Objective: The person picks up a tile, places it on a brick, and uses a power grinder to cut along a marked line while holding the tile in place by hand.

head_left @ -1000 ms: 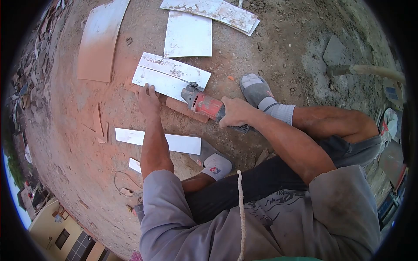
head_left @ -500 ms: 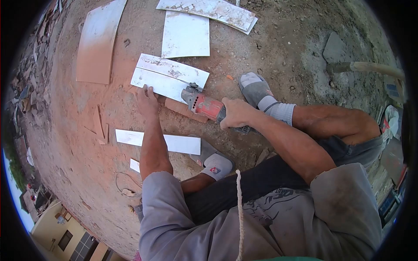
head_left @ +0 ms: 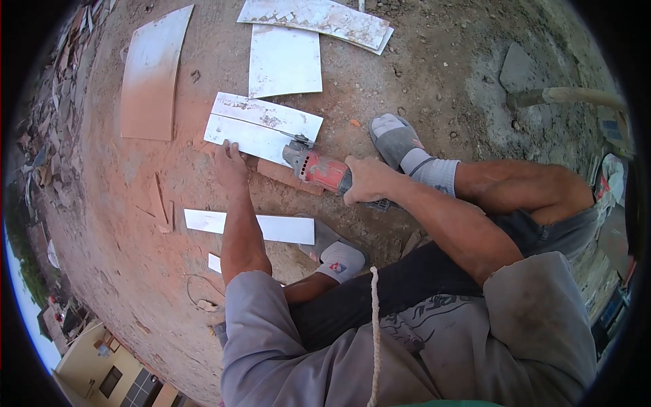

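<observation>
My right hand [head_left: 371, 182] is wrapped round the body of a red and grey angle grinder [head_left: 325, 172]. The grinder's disc meets a white tile [head_left: 247, 139] near its right end, where a dark cut line runs lengthwise across the tile. At the tile's near left edge, my left hand [head_left: 232, 165] grips the rim with its fingertips. Under the tile's near side lies a reddish block [head_left: 288, 178], partly hidden. A narrow white tile strip [head_left: 271, 228] rests on the ground beside my left forearm.
Beyond the cut tile lie a square white tile [head_left: 285, 61] and stacked dirty tile strips [head_left: 319, 19]. A larger dusty tile [head_left: 152, 74] is at the far left. Reddish shards [head_left: 161, 207] lie left of my forearm. My sandalled foot [head_left: 397, 141] stands right of the grinder; a wooden handle [head_left: 569, 96] is farther right.
The whole view has shifted slightly, with the ground things a little lower in the picture. Both hands keep their holds, and the grinder stays near the tile's right end.
</observation>
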The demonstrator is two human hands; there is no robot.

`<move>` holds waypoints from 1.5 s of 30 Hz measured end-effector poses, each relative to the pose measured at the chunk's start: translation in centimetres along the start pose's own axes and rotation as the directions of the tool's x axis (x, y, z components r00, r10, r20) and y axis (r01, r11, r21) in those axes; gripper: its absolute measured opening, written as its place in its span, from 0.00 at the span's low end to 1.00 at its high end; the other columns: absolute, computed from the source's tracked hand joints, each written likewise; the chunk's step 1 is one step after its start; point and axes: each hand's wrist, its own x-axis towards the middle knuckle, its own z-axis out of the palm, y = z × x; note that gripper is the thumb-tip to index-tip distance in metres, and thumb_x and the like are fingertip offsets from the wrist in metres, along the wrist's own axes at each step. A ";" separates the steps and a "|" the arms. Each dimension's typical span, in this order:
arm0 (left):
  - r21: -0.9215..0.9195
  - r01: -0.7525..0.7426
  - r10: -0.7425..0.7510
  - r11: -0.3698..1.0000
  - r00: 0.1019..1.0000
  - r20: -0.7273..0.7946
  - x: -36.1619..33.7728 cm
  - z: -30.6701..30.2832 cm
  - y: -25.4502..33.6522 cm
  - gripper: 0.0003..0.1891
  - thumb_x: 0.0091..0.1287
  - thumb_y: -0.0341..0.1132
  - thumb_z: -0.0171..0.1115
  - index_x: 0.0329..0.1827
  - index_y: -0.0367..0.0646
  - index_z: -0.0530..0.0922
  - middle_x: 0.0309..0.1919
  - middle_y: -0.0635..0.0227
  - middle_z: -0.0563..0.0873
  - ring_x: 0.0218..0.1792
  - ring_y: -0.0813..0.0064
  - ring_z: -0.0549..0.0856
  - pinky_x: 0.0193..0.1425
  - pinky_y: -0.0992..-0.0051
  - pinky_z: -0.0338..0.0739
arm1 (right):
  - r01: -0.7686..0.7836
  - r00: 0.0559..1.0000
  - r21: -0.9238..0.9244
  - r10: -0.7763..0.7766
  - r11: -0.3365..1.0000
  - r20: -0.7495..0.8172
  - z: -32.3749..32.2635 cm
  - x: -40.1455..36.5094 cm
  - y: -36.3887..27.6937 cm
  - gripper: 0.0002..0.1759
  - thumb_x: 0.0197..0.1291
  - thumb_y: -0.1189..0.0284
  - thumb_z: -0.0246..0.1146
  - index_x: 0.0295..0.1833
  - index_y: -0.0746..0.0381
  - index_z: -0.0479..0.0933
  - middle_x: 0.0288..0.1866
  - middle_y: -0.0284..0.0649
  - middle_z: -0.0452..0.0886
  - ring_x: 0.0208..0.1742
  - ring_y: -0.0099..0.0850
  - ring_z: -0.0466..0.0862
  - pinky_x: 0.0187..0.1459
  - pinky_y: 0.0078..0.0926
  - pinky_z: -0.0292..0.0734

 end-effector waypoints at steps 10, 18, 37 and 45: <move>-0.011 -0.019 0.018 1.000 0.999 -0.035 -0.5 -0.9 1.8 0.16 0.70 0.39 0.61 0.55 0.38 0.80 0.49 0.52 0.83 0.53 0.54 0.82 0.58 0.60 0.80 | -0.007 1.000 0.003 0.007 1.000 0.003 0.4 -0.1 0.7 0.42 0.36 0.59 0.72 0.56 0.72 0.69 0.48 0.64 0.81 0.53 0.56 0.82 0.55 0.42 0.78; -0.110 0.087 -0.085 0.990 0.996 0.023 -0.5 -1.0 2.3 0.21 0.71 0.43 0.58 0.58 0.35 0.79 0.52 0.52 0.85 0.59 0.50 0.78 0.73 0.58 0.63 | 0.006 1.000 0.024 -0.007 1.000 0.006 0.3 0.1 0.7 0.41 0.36 0.59 0.73 0.56 0.72 0.69 0.47 0.64 0.82 0.51 0.56 0.83 0.53 0.43 0.78; -0.080 0.053 -0.052 0.995 0.999 0.006 -0.6 -1.2 2.6 0.17 0.71 0.37 0.61 0.56 0.35 0.79 0.53 0.49 0.79 0.54 0.52 0.80 0.55 0.60 0.81 | 0.001 0.999 0.015 -0.001 1.000 0.036 0.3 -0.1 1.3 0.46 0.39 0.58 0.72 0.62 0.72 0.66 0.50 0.65 0.81 0.54 0.56 0.81 0.56 0.43 0.78; 0.007 0.001 0.000 1.000 0.999 -0.041 -0.3 -0.6 1.4 0.18 0.70 0.40 0.61 0.56 0.37 0.80 0.50 0.50 0.83 0.57 0.49 0.78 0.61 0.56 0.74 | -0.002 1.000 0.010 0.002 1.000 0.027 0.3 -0.5 1.3 0.43 0.38 0.58 0.72 0.60 0.71 0.67 0.50 0.63 0.81 0.54 0.55 0.82 0.56 0.43 0.78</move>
